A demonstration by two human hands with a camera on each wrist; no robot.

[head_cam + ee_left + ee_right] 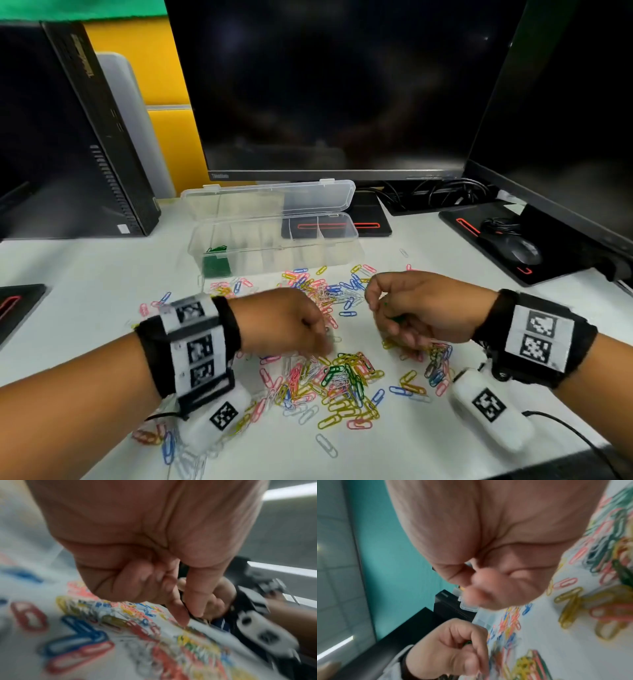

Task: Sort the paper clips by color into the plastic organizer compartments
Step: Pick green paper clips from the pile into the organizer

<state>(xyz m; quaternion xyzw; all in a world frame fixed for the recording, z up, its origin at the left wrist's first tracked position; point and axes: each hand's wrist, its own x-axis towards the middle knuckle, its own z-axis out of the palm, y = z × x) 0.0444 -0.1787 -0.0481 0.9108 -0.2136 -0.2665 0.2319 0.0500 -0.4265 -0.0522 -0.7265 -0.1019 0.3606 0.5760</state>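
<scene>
Sorting has barely begun. The clear plastic organizer [274,240] at twelve o'clock holds only green clips in its leftmost compartment. The mixed coloured paper clips [342,383] cover the white desk [85,274]. The right hand [411,308] pinches green clips; the left hand [284,325] curls fingertips into the pile, its grasp unclear.

Green clips [215,262] in clear organizer [274,240].
</scene>
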